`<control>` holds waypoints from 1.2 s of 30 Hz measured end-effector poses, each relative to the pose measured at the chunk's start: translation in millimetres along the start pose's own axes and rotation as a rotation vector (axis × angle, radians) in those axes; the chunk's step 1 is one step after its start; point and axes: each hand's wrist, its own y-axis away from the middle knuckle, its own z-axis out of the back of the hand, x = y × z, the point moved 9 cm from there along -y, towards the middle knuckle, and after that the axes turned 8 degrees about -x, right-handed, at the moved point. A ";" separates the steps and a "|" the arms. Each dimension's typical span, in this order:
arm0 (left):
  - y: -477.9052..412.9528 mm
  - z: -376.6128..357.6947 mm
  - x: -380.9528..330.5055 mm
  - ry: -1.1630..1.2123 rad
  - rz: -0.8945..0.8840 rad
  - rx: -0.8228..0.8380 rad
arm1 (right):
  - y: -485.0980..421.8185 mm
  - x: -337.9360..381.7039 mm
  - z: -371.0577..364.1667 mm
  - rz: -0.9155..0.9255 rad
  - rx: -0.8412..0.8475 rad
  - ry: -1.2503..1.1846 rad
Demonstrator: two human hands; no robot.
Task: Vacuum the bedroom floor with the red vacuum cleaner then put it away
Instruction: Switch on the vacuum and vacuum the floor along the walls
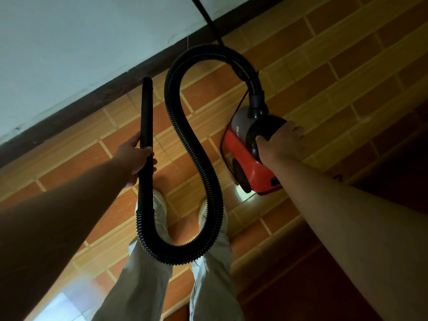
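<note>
**Vacuum cleaner carried in both hands over the tiled floor**

Nearest the camera, two bare forearms reach down and forward, and below them stand two pale trouser legs (139,286) ending in two white shoes (159,205). One ribbed black hose (199,163) hangs in front of the legs in an S-shaped loop.

The left hand (136,158) is clamped round one stiff black tube (146,112) at the free end of the hose, with the tube pointing away from the person. The right hand (281,142) is clamped on the black handle (266,126) on top of the one red vacuum cleaner (252,167). The machine hangs from that grip to the right of the feet and looks lifted off the floor, though contact with the tiles cannot be ruled out. One thin black cord (208,17) runs from the machine's far side out of the top of the view.

Beyond lies the orange and tan tiled floor (324,66), then a dark skirting (92,105) and a white wall (69,42).

Judged from this, the step in hand is carrying the machine, either to the spot to be cleaned or back to storage; which one cannot be told. No floor nozzle shows on the tube. The next move calls for setting the body down gently. The loop of hose must stay clear of the feet, and the cord needs slack so it does not tug.
</note>
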 end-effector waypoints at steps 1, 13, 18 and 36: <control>1.1 -1.0 -1.2 -0.009 -0.006 -0.003 | -2.6 -3.2 -4.7 -0.021 0.024 -0.029; 0.6 -8.2 -14.9 -0.093 -0.044 -0.004 | -22.3 -27.7 -31.6 -0.256 0.229 -0.386; 5.5 -9.1 -22.6 -0.096 -0.040 -0.012 | -18.5 -58.4 -32.3 -0.376 0.189 -0.440; 28.7 -62.8 -61.1 -0.179 -0.124 0.053 | 27.3 -150.1 -49.8 -0.684 0.187 -0.429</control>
